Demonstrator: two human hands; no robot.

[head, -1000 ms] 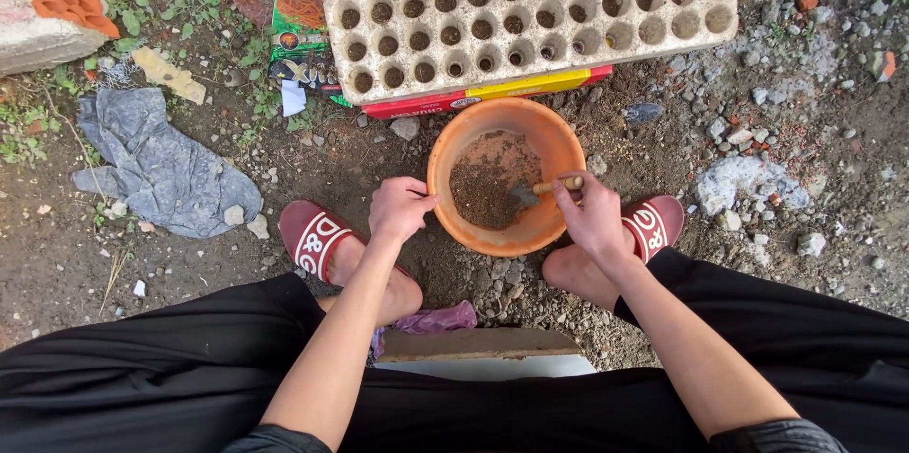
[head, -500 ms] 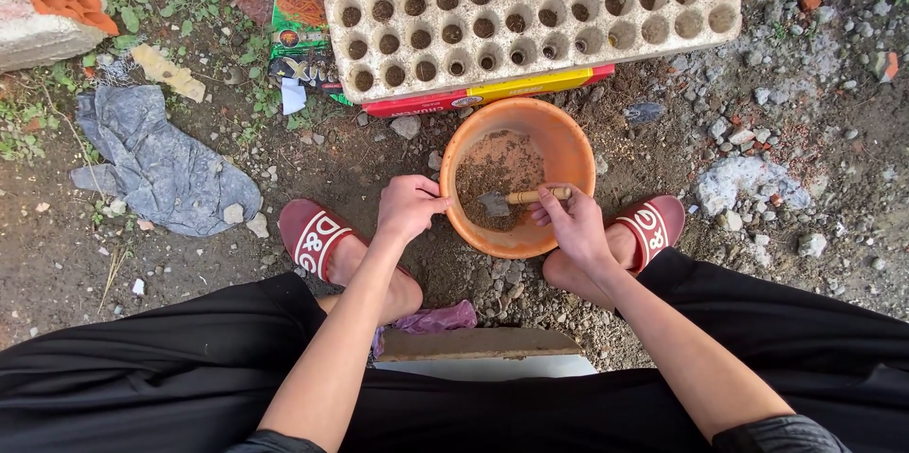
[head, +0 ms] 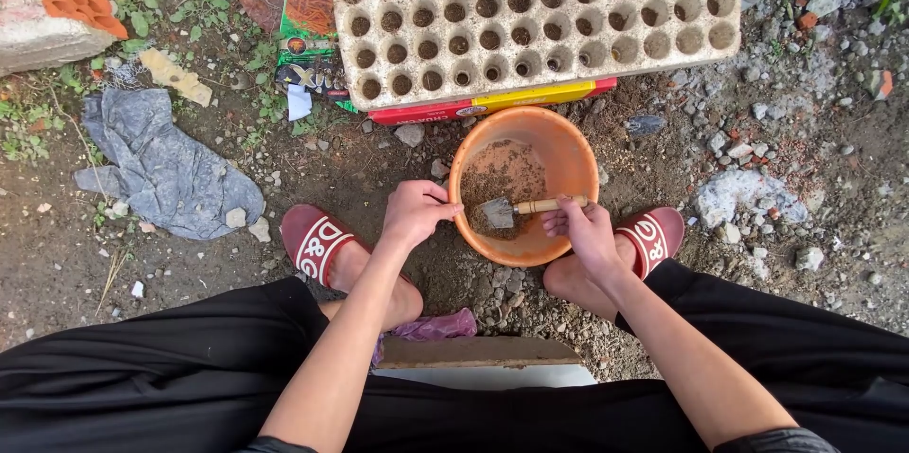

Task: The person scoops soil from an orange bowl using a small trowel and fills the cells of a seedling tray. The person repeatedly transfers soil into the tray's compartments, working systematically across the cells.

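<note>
Bare, stony ground runs across the whole view, with weeds at the far left and loose gravel on the right. An orange bowl sits on the dirt between the person's 2 red slippers, holding a shallow layer of brown soil. The left hand is curled closed on the bowl's left rim, steadying it. The right hand is wrapped around the wooden handle of a small trowel, whose metal blade lies inside the bowl with soil on it. Just beyond the bowl, a pale foam seed tray rests on a red and yellow box; most of its round cells look dark with soil, while those at the right appear empty. A grey cloth lies well apart at the left. The step in hand reads as scooping soil, and carrying it calls for a level blade.
</note>
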